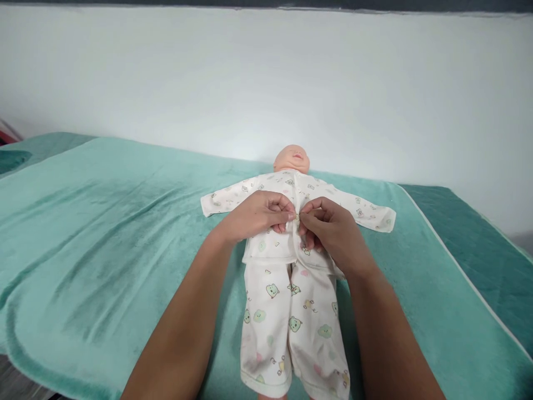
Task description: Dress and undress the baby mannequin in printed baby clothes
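1. At the middle of the blanket (104, 222), a doll (291, 158) is laid on its back, head toward the wall (266, 83) and feet toward the camera, so that its long axis runs straight away from the viewer.
2. The doll is dressed in a printed shirt (266, 247) and matching trousers (287, 322); the sleeves are spread out to either side.
3. The left hand (256, 214) is rested on the chest from the left, with thumb and forefinger closed in a pinch on that edge of the shirt front.
4. The right hand (331, 228) is set against it from the right, thumb and forefinger likewise closed on the opposite edge, the other fingers curled under.
5. A small snap (297, 218) is seen at mid-chest on the shirt's centre line, just between the two sets of fingertips, which are almost touching there.
6. The shirt opening is aligned with the doll's long axis, so the two pinches are placed across it, one on each side; neither hand is nearer the snap than the other.
7. Whether the snap is joined cannot be told, as it is partly covered by the fingertips.
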Demonstrator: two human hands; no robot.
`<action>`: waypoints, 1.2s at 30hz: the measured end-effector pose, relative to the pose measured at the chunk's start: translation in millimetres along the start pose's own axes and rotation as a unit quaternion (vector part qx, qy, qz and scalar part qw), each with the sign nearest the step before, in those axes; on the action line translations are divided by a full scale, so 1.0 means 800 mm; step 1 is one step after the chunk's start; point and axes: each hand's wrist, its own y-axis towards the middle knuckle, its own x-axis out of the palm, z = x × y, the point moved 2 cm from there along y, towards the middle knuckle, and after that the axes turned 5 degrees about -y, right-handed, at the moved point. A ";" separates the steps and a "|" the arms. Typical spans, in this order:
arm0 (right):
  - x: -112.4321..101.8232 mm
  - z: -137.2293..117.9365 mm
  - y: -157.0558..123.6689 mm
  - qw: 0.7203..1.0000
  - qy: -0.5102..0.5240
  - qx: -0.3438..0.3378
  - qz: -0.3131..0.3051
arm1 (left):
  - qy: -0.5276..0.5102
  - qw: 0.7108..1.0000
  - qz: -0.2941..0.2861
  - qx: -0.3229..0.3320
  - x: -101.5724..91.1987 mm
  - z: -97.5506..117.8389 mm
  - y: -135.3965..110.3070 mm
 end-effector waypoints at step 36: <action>-0.145 0.121 0.022 0.878 -0.364 -0.108 0.292 | 0.424 0.796 0.428 -0.059 -0.132 -0.132 -0.062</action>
